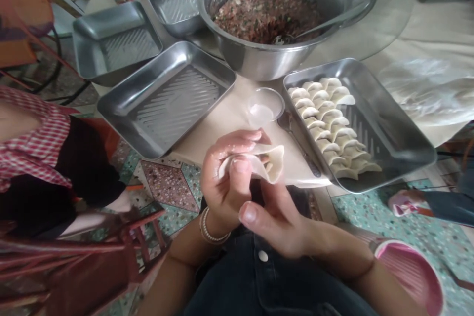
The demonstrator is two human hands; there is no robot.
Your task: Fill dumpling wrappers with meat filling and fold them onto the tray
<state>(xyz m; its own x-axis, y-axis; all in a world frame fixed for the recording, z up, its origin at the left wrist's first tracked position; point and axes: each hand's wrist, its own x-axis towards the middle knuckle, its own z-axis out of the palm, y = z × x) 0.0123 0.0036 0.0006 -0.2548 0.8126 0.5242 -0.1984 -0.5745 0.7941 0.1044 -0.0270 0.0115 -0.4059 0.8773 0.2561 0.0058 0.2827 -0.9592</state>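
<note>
A half-folded dumpling [274, 160] is held over the table's near edge. Its wrapper is pinched together on the left, while the right end gapes and shows some filling. My left hand [222, 177] is closed around the folded part, thumb pressed on the front. My right hand [285, 222] supports the gaping end, its fingers partly hidden behind the wrapper and its thumb apart below. Just beyond the hands stands a small clear plastic bowl [264, 106] with something whitish in it. To the right, a metal tray [392, 133] carries rows of finished dumplings [329, 128].
A large steel bowl [255, 59] of meat filling [259, 15] stands behind, with a metal utensil in it. Metal trays [168, 108] are at left. A dark-handled utensil [301, 145] lies beside the dumpling tray. A pink bin [411, 276] and red chair [92, 276] flank me; another person sits left.
</note>
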